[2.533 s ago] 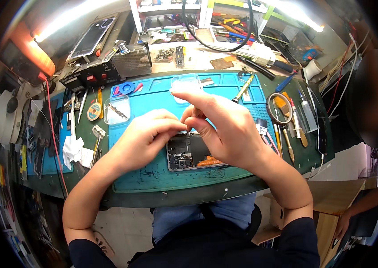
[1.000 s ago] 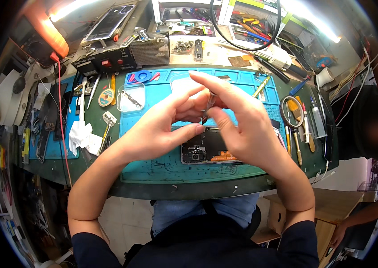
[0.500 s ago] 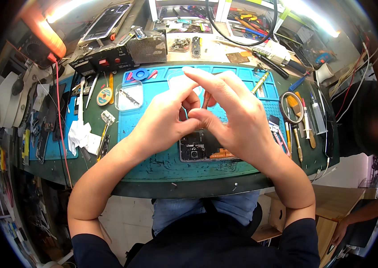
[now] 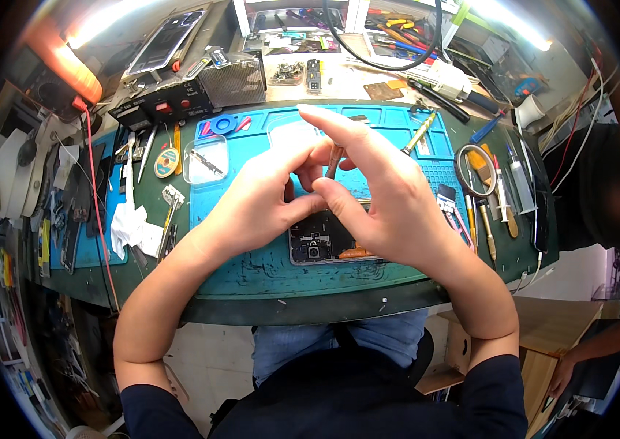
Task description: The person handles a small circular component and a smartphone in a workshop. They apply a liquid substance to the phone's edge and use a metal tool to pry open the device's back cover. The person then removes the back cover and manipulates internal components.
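An opened smartphone (image 4: 322, 245) with its back removed lies on the blue work mat (image 4: 244, 274), its dark inner boards and an orange part showing. My left hand (image 4: 262, 194) rests over the phone's upper left, fingers pressed down on it. My right hand (image 4: 379, 194) arches above the phone and grips a thin brown-handled tool (image 4: 333, 162) between thumb and fingers, tip pointing down at the phone's top. Both hands hide most of the phone's upper half.
Tweezers, a round magnifier (image 4: 470, 170), screwdrivers and a syringe lie on the right of the green bench. A clear small tray (image 4: 205, 159), solder wick reel (image 4: 166, 162) and white tissue (image 4: 133, 225) sit left. A black power unit (image 4: 160, 110) and another phone (image 4: 163, 42) stand behind. Another person's hand (image 4: 565, 373) shows lower right.
My hands have stayed over the phone, shifting slightly. The right hand's fingers have lifted and now pinch the thin tool upright above the phone's top edge.
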A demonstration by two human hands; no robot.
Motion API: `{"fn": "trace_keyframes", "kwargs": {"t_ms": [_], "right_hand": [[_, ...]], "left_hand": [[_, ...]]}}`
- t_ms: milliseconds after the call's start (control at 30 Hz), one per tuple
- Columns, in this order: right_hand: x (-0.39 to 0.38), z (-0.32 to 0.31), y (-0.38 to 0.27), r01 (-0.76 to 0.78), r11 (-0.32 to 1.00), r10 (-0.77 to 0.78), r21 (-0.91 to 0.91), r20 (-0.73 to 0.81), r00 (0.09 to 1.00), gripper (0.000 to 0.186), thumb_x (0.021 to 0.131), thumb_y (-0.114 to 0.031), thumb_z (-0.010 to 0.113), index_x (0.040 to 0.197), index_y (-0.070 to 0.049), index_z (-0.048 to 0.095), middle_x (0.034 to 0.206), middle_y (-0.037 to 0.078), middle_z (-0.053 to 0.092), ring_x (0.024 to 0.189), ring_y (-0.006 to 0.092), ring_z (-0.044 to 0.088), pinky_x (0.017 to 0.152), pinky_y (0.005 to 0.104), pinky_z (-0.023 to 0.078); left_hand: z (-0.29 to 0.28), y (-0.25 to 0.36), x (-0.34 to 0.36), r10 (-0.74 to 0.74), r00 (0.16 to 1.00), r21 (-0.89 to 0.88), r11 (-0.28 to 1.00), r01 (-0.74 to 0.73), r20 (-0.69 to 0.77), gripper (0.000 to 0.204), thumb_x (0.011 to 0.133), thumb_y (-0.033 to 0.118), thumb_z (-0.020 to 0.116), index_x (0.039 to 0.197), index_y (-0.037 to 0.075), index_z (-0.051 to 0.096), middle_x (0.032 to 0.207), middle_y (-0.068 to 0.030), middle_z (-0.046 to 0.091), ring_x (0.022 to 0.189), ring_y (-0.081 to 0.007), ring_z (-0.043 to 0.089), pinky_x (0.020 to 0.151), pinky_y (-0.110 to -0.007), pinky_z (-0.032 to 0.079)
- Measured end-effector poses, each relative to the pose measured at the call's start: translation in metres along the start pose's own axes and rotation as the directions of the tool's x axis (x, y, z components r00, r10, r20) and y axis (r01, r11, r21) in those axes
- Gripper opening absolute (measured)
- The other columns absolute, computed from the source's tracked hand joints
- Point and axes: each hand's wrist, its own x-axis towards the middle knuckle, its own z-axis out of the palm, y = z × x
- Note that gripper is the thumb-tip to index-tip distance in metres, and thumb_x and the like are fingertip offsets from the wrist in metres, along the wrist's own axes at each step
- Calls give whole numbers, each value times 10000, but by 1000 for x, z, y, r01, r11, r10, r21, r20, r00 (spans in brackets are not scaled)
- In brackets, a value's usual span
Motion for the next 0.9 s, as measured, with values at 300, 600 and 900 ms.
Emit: {"fn": "trace_keyframes", "kwargs": {"t_ms": [300,600,900], "right_hand": [[-4,-6,3,-11,998,13,56,-49,999,603,884,101,607,1452,-68,497,958,74,635,870,151,641,793,301,561],[-11,-7,-1,-53,990,46,128,59,997,605,885,78,563,1463,-69,457,929,127,601,860,286,624,792,377,523],[-10,-6,-1,-30,988,18,154,76,997,599,870,89,559,1445,-43,460,948,151,623,872,306,647,797,385,529]], "left_hand": [[-3,0,-3,-21,997,151,989,9,77,143,875,113,725,982,35,673,793,-110,652,735,-247,656,667,-355,522],[0,-9,-1,164,980,336,922,-193,112,161,823,35,698,955,-1,613,928,-148,619,827,-353,635,704,-407,523],[2,-11,0,174,977,374,904,-209,124,183,810,47,695,955,-7,598,938,-157,611,848,-368,626,758,-432,522]]}}
